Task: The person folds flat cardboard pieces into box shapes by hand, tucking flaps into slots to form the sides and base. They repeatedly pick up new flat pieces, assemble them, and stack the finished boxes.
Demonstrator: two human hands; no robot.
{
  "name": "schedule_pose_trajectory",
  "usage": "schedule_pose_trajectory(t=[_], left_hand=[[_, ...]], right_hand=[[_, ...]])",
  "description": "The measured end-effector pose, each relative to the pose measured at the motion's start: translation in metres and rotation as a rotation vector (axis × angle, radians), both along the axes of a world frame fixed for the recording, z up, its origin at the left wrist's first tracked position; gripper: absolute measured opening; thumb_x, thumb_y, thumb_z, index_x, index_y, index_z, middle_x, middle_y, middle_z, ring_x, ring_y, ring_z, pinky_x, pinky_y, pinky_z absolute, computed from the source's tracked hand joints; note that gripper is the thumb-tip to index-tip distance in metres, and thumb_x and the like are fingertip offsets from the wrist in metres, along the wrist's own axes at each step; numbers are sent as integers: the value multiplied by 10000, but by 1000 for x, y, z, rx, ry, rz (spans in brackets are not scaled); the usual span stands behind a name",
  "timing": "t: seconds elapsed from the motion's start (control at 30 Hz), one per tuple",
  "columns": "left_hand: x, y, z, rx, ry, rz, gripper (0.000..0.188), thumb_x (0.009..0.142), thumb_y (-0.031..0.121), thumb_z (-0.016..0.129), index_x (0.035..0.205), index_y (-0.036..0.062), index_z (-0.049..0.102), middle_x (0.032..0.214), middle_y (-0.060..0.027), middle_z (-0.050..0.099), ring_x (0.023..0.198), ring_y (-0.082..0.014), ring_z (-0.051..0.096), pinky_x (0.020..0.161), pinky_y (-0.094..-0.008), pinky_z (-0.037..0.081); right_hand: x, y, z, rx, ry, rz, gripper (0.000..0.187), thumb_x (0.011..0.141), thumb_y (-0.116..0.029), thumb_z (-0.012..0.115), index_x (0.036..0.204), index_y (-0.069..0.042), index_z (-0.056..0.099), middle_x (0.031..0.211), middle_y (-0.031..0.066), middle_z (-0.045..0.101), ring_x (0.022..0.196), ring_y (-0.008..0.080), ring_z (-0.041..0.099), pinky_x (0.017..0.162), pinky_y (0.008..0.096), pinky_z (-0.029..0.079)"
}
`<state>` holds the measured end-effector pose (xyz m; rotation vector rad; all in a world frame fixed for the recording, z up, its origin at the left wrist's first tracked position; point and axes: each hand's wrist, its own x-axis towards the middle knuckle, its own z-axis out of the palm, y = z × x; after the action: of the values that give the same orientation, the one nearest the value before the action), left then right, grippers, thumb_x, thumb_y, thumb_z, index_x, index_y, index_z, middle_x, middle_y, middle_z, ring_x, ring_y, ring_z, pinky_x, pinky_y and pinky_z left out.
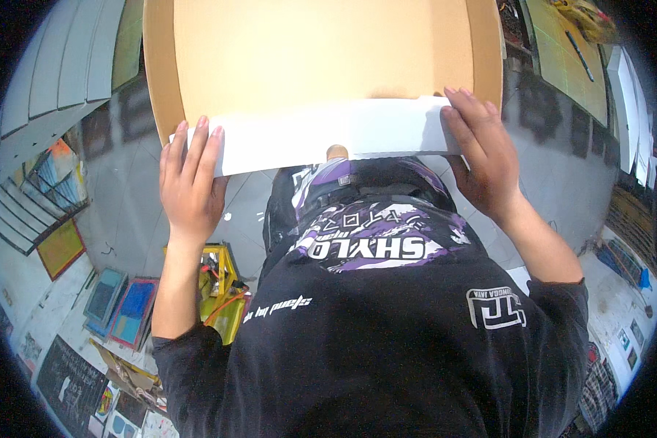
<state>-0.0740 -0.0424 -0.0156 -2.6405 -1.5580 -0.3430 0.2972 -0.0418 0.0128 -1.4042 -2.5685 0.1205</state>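
A large cardboard box [321, 51], brown inside with raised side walls, lies in front of me. Along its near edge runs a white flap [285, 135]. My left hand [190, 175] is at the flap's left end, fingers laid over the white face and the thumb partly hidden below its lower edge. At the other end my right hand [485, 153] grips in the same way, fingertips at the flap's upper corner and thumb beneath. A small tan rounded piece [336, 152] shows at the middle of the flap's lower edge.
White panels [58, 66] stand at the far left. A yellow table [566, 62] with a dark pen [579, 55] is at the far right. Coloured frames [133, 310] lie to the left, near a yellow metal stand [223, 292] beside my left arm. Grey tiled floor [128, 190] surrounds me.
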Motion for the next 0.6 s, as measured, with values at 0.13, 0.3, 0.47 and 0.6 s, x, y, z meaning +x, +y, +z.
schedule_pose_trajectory(t=[0.13, 0.3, 0.47, 0.6], left_hand=[[1, 5, 4, -137, 4, -58, 559, 626, -17, 590, 1175, 70, 529, 1242, -93, 521, 1152, -298, 475, 915, -435, 385], [8, 7, 18, -270, -83, -53, 492, 633, -48, 564, 1113, 61, 547, 1136, -93, 566, 1053, -282, 523, 870, -407, 407], [15, 13, 20, -287, -129, -110, 406, 648, -27, 574, 1046, 54, 558, 1039, -80, 581, 953, -265, 549, 810, -387, 417], [24, 14, 18, -269, -140, -163, 374, 647, -23, 571, 1013, 58, 575, 955, -68, 588, 889, -245, 563, 770, -372, 414]], right_hand=[[8, 2, -4, -139, 35, 43, 413, 744, -93, 607, 1143, -60, 505, 1197, 153, 512, 1080, 347, 514, 898, 426, 429], [4, 1, 4, -362, 55, -42, 430, 698, 44, 588, 1113, -57, 534, 1127, 158, 549, 998, 351, 549, 820, 430, 458], [-5, 3, 4, -284, 92, -30, 344, 710, 32, 568, 1038, -72, 556, 1014, 125, 591, 949, 342, 553, 780, 411, 460], [-7, 7, 7, -326, 77, 3, 348, 669, 57, 561, 993, -69, 574, 934, 131, 596, 897, 349, 551, 733, 419, 455]])
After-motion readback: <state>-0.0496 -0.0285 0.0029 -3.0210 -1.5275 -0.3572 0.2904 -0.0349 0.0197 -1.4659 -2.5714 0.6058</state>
